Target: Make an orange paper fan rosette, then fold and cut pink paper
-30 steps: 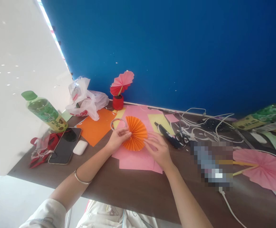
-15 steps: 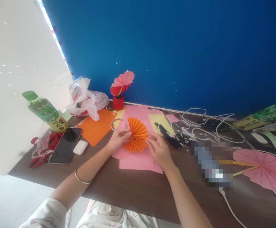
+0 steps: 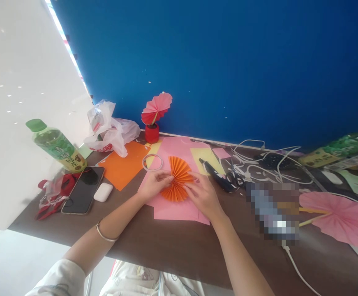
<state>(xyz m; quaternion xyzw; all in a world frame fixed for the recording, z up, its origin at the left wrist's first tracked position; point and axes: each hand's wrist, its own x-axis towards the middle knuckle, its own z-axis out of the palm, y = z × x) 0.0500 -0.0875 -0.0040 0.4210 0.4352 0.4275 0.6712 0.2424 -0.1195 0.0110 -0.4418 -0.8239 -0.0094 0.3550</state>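
A pleated orange paper fan (image 3: 179,181) is spread nearly into a round between my two hands, above pink sheets (image 3: 175,211). My left hand (image 3: 157,184) pinches it by its left side near the centre, thumb and fingers closed. On the opposite side, my right hand (image 3: 204,193) has its fingertips closed on the right edge of the folds. Just behind my left hand lies a roll of tape (image 3: 152,162). Orange paper (image 3: 125,164) is flat to the left of it.
A red pot with a pink paper flower (image 3: 157,109) stands by the blue wall. Leftward are a plastic bag (image 3: 112,131), a green bottle (image 3: 57,144), a phone (image 3: 83,191) and a white case (image 3: 103,192). Scissors (image 3: 236,177), a black-handled tool (image 3: 217,176) and white cables (image 3: 259,168) lie rightward.
The orange fan has turned a little in my hands, and a gap now shows at its upper left. My left hand has shifted slightly toward its centre; the view has moved a little.
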